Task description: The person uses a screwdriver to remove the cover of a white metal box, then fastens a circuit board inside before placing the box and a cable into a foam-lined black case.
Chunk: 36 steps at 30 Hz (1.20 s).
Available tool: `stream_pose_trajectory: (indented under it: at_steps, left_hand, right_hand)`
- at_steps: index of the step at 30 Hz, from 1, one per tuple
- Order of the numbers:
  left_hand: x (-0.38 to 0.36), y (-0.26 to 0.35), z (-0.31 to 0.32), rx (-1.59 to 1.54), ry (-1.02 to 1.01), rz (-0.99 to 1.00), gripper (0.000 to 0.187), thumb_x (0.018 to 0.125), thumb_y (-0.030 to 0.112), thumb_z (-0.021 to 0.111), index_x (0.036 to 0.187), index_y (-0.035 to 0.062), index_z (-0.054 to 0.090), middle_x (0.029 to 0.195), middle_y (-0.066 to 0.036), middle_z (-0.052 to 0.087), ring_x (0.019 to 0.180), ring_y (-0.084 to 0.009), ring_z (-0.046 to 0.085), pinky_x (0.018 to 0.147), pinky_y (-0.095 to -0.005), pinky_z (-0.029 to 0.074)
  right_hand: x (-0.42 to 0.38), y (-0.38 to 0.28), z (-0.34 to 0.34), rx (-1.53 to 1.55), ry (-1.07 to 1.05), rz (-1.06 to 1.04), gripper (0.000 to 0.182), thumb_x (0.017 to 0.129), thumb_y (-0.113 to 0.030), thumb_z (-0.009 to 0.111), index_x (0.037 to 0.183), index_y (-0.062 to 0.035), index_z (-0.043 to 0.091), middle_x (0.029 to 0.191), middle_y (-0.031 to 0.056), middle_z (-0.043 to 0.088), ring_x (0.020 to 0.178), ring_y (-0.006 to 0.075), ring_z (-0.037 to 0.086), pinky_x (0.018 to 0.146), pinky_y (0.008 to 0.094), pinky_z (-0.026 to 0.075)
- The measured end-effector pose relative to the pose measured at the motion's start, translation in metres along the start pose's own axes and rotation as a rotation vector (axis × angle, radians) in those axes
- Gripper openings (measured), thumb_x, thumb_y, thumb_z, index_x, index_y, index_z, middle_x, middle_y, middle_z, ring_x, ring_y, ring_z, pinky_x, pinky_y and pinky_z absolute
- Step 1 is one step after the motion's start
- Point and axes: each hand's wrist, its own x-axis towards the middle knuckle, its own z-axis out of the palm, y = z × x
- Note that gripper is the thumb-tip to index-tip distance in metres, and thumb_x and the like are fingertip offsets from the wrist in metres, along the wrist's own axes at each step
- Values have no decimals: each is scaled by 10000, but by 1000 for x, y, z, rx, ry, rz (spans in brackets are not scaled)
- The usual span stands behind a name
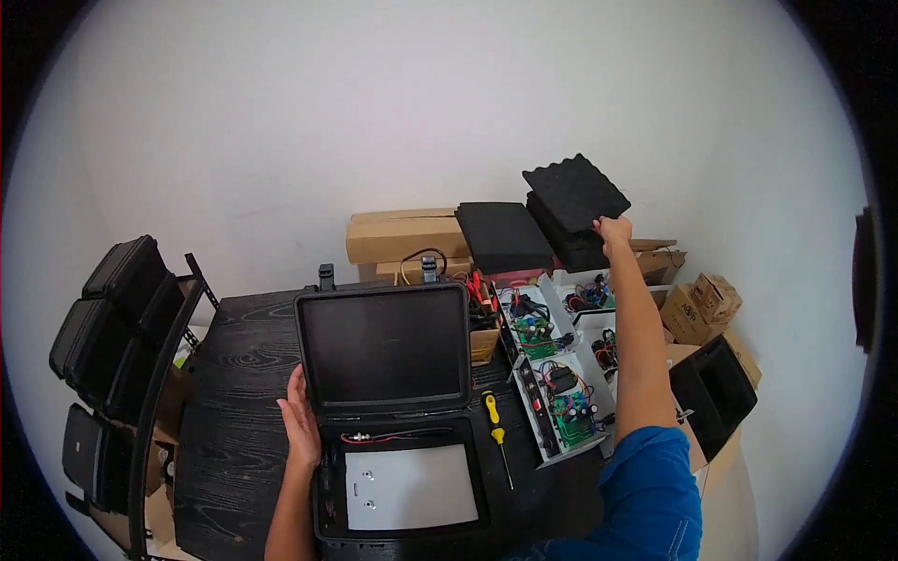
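Note:
A black hard case (385,411) lies open on the table, its lid raised and leaning back. Inside its base sit a pale grey panel (412,488) and a thin red-and-black cable (393,437). My left hand (298,421) rests along the case's left side near the hinge, fingers stretched out. At the back right, my right hand (613,230) pinches the near corner of a black egg-crate foam sheet (576,192), tilted above a stack of more black foam (571,241).
Right of the case lie a yellow-handled screwdriver (497,425) and metal housings with green circuit boards (571,407). Flat black sheets (505,236) and cardboard boxes (407,238) stand behind. A rack with black cases (112,327) is on the left, an open box (716,393) on the right.

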Motion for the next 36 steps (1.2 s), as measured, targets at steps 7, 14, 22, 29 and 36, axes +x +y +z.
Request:
stream_pose_trajectory:
  at_steps: [7, 14, 22, 29, 36]
  left_hand:
    - [-2, 4, 2, 41, 28, -58, 913, 1041, 737, 69, 1663, 88, 231, 1723, -182, 212, 1600, -332, 169, 1293, -473, 98]
    - [0, -4, 1, -54, 31, 3, 861, 1081, 683, 191, 1640, 30, 238, 1682, -196, 290, 1569, -308, 251, 1280, -425, 157]
    - [-3, 6, 3, 485, 111, 141, 709, 1049, 269, 590, 1623, 17, 259, 1594, -226, 377, 1512, -352, 315, 1248, -448, 240]
    - [-9, 37, 16, 774, 33, 533, 253, 822, 70, 753, 1062, 30, 685, 1085, -159, 654, 1058, -327, 591, 927, -422, 469]
    - [-22, 73, 15, 1079, -408, 263, 191, 858, 181, 781, 987, 44, 744, 900, -116, 709, 876, -311, 683, 809, -425, 525]
  right_hand:
    - [0, 7, -10, -220, 77, 4, 215, 888, -1, 716, 1076, 94, 675, 1028, 207, 700, 762, 277, 733, 602, 371, 623]
    - [-27, -12, -22, -618, 524, -426, 570, 899, -380, 773, 1236, 63, 651, 1223, 249, 670, 1238, 407, 611, 1081, 494, 471]
    - [-197, -70, 59, 1, -277, -761, 132, 1004, -118, 656, 1062, -23, 726, 840, 14, 685, 755, 77, 590, 686, 265, 494]
    - [-424, -93, 61, -584, -1365, -931, 149, 901, -218, 679, 910, -74, 717, 849, 127, 729, 812, 333, 721, 719, 451, 564]
    - [-500, -27, 9, -1034, -1540, -1017, 152, 853, -51, 644, 956, 23, 728, 961, 220, 745, 900, 366, 760, 765, 462, 619]
